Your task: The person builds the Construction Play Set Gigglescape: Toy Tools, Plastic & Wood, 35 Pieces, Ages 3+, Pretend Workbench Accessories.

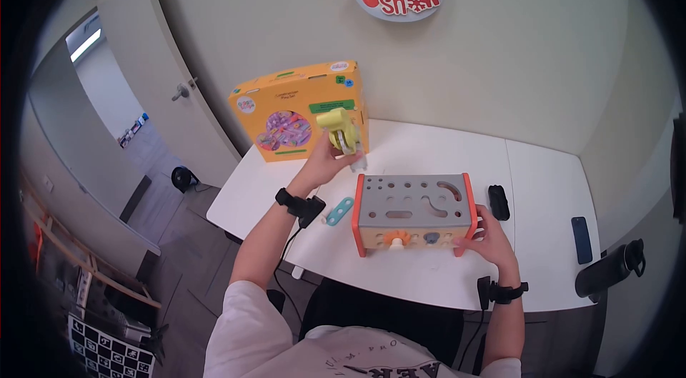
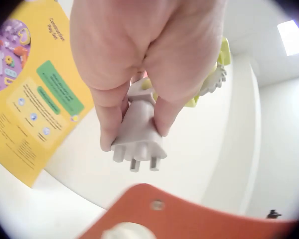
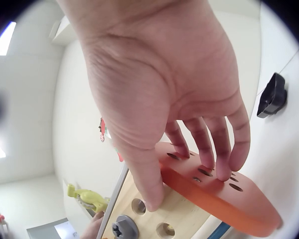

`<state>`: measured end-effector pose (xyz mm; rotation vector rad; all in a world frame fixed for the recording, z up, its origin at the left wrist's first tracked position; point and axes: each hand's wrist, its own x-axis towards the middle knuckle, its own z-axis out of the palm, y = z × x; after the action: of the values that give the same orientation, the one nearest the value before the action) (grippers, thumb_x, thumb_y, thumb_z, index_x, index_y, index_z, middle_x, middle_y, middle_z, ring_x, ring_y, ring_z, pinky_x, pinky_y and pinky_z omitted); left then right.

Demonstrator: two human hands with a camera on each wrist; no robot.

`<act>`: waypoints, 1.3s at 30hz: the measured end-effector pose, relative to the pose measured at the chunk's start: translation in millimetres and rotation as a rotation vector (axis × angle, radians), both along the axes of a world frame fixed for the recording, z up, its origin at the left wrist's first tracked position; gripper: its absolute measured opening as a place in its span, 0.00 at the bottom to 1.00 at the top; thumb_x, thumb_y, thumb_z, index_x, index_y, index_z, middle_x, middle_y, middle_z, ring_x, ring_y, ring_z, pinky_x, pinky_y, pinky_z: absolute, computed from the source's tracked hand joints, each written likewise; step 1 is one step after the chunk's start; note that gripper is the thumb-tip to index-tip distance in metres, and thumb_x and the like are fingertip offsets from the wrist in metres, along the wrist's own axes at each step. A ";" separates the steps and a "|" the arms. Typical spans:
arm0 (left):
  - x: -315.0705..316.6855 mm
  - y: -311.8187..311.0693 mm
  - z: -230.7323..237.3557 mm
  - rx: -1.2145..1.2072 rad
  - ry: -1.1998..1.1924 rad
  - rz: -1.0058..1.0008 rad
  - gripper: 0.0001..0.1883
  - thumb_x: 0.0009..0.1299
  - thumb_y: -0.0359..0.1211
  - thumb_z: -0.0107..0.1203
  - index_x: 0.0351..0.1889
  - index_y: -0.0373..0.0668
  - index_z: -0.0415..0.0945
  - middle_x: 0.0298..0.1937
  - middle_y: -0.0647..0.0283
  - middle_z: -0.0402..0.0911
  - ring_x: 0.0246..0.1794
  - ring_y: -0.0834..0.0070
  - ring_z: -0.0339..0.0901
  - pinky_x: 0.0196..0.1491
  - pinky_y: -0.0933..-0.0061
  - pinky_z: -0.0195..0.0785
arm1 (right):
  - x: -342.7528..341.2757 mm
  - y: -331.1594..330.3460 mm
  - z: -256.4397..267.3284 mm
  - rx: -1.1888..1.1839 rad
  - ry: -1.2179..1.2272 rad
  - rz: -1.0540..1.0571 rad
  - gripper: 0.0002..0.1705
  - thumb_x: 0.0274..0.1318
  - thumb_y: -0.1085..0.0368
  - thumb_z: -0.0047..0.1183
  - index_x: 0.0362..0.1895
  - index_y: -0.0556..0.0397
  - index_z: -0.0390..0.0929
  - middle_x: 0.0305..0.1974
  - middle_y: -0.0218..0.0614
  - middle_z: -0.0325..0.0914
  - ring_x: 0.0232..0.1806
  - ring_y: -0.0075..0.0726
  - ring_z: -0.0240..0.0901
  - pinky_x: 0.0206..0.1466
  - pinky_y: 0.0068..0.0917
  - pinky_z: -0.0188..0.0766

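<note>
My left hand (image 1: 325,165) grips a yellow-green and grey toy piece (image 1: 336,123) with a toothed wheel, raised just past the far left corner of the toy workbench (image 1: 382,199). In the left wrist view, fingers and thumb pinch its grey foot (image 2: 139,124), whose short pegs point down. The workbench has a grey top full of holes and slots, and orange ends. My right hand (image 1: 495,239) holds its right end, with the thumb on the wooden front and fingertips on the orange panel (image 3: 214,191). An orange gear (image 1: 397,236) and a grey screw (image 3: 125,228) sit in the front.
A teal strip with holes (image 1: 341,211) lies left of the workbench. A yellow box (image 1: 246,128) stands behind. On the right are a black case (image 1: 499,203), a phone (image 1: 582,240) and a black bottle (image 1: 607,272) at the table's edge.
</note>
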<state>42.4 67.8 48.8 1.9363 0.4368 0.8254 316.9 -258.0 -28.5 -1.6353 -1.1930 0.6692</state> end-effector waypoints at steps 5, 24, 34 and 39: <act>4.9 -29.2 -1.4 0.170 0.065 -0.184 0.31 0.73 0.30 0.69 0.70 0.47 0.64 0.56 0.61 0.82 0.59 0.70 0.82 0.63 0.63 0.75 | -2.1 -0.4 0.5 0.016 0.032 0.002 0.50 0.46 0.57 0.81 0.71 0.58 0.68 0.56 0.44 0.81 0.48 0.39 0.83 0.43 0.31 0.84; -58.0 3.3 -61.4 0.140 0.401 0.025 0.36 0.74 0.39 0.68 0.77 0.48 0.64 0.61 0.54 0.78 0.61 0.63 0.79 0.63 0.61 0.74 | -2.9 -8.9 12.6 -0.033 -0.056 0.010 0.52 0.44 0.60 0.81 0.74 0.56 0.69 0.57 0.39 0.82 0.47 0.38 0.83 0.46 0.32 0.81; -74.4 12.7 -138.6 0.529 0.736 0.099 0.22 0.61 0.39 0.74 0.48 0.34 0.84 0.45 0.45 0.85 0.46 0.51 0.82 0.50 0.58 0.76 | 0.6 -2.6 7.4 -0.020 -0.067 -0.011 0.50 0.46 0.59 0.80 0.73 0.56 0.69 0.56 0.43 0.83 0.48 0.39 0.83 0.47 0.32 0.81; -58.1 12.9 -137.9 0.451 0.779 0.077 0.17 0.57 0.35 0.73 0.39 0.34 0.84 0.37 0.47 0.86 0.41 0.51 0.83 0.45 0.58 0.76 | -0.1 -3.7 6.6 -0.002 -0.089 -0.016 0.50 0.46 0.57 0.80 0.73 0.57 0.69 0.56 0.43 0.83 0.49 0.39 0.83 0.47 0.34 0.81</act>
<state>-15.6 80.7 -89.1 2.6539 0.8383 0.1766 316.8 -261.7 -21.9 -1.6894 -1.2425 0.5928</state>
